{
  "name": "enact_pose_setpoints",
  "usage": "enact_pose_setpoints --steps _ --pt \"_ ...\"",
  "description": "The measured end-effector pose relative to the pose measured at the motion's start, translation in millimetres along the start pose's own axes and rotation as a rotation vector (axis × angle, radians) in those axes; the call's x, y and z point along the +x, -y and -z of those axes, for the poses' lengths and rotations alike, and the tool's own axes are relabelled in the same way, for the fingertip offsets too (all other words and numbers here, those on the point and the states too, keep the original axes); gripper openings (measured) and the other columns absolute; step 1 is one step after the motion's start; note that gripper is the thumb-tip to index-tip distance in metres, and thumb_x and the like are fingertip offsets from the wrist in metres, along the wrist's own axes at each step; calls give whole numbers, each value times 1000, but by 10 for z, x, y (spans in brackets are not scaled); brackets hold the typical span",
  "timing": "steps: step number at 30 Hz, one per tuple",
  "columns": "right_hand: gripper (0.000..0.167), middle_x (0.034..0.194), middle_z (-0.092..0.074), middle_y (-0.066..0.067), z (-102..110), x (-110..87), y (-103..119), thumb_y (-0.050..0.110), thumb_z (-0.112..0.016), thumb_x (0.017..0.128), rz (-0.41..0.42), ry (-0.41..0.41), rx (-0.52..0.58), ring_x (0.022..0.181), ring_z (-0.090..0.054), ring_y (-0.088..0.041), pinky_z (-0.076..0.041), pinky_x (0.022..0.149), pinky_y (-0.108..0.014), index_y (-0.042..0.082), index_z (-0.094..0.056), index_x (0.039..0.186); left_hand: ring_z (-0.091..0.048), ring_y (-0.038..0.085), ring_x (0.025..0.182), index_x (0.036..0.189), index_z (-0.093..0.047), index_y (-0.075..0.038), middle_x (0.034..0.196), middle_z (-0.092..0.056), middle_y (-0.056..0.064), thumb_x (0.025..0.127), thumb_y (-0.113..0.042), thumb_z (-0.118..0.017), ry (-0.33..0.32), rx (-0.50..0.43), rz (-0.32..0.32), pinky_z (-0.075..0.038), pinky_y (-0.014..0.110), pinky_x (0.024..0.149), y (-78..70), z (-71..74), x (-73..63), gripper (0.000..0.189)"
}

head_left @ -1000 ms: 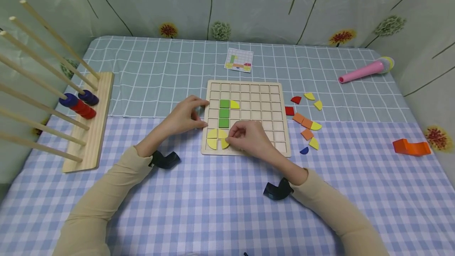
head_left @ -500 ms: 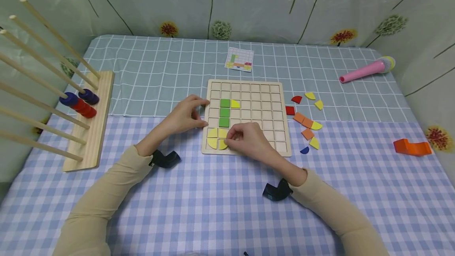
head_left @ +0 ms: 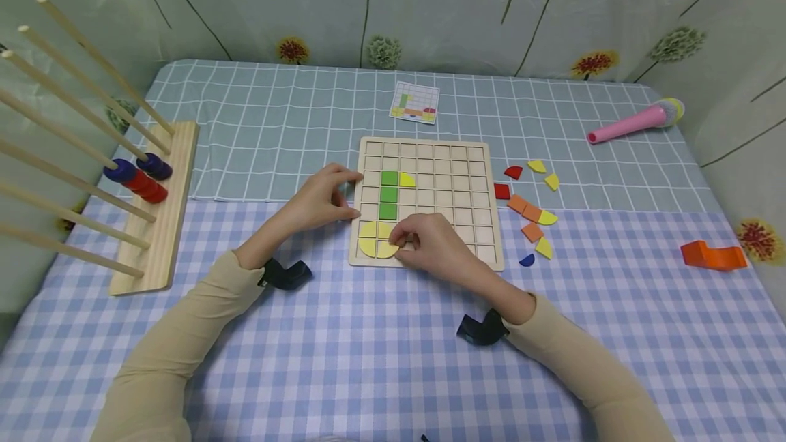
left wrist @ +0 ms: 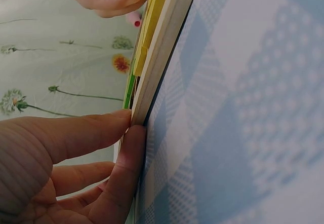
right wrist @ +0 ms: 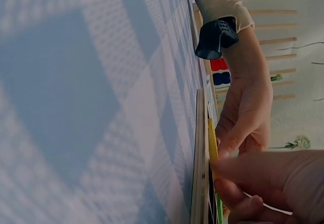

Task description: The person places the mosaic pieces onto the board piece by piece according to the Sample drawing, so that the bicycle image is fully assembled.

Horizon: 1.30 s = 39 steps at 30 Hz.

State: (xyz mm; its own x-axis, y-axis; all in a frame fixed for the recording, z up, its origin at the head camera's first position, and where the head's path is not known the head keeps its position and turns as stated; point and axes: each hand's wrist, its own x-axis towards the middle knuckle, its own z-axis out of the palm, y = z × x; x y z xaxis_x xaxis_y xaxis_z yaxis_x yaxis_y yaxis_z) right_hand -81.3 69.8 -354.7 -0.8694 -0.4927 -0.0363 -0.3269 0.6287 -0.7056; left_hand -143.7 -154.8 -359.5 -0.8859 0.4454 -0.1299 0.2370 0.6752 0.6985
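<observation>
Several yellow quarter-circle pieces form a round shape at the near left corner of the wooden grid board. My right hand has its thumb and index fingertip at the lower right yellow quarter-circle piece, with a gap between the two digits. In the right wrist view, the thumb meets a yellow piece. My left hand rests its spread thumb and fingertips against the board's left edge. Green squares stand in a column, a yellow quarter piece beside the top one.
A pattern card lies behind the board. Loose red, yellow, orange and blue pieces are spread right of it. A pink toy microphone and an orange block lie farther right. A wooden peg rack with rings stands left.
The lower right yellow quarter piece has shifted left against its neighbours and completes the round shape. My right thumb and index finger have parted at its edge. The left hand stays put.
</observation>
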Motion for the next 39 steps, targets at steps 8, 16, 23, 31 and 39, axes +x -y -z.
enact_pose_setpoints --steps 8,16,23,31,39 --pt "7 76 -66 -1 -20 24 3 3 -67 77 38 -73 -68 62 -50 -8 -41 59 -17 9 -69 81 -58 17 75 135 -48 -1 125 -48 15 78 -11 -75 0 8 5 -45 25 67 -4 -2 2 65" --pt "7 73 -64 1 -18 50 37 3 -66 78 37 -69 -82 63 -50 -7 -41 59 -17 10 -68 78 -58 17 75 135 -48 -2 124 -48 14 78 -12 -75 -4 5 8 -45 26 67 -7 15 5 65" --pt "7 74 -65 0 67 -15 13 5 -65 79 20 -92 -93 62 -50 -8 -42 60 -19 10 -69 81 -58 17 74 136 -47 -2 125 -48 14 77 -12 -75 3 -6 17 -45 26 67 -1 -1 5 66" --pt "7 77 -65 -2 255 -147 -121 4 -64 80 -3 -157 -104 59 -45 -9 -38 56 -19 8 -69 83 -58 15 71 136 -47 -2 124 -49 14 77 -11 -75 5 -9 14 -45 24 66 -3 -2 -16 66" --pt "10 79 -67 -5 473 -254 -348 4 -66 80 -9 -217 -133 58 -44 -11 -36 54 -19 6 -71 88 -58 13 70 136 -47 -2 122 -49 13 76 -10 -76 4 -27 18 -45 23 65 8 -14 -5 67"
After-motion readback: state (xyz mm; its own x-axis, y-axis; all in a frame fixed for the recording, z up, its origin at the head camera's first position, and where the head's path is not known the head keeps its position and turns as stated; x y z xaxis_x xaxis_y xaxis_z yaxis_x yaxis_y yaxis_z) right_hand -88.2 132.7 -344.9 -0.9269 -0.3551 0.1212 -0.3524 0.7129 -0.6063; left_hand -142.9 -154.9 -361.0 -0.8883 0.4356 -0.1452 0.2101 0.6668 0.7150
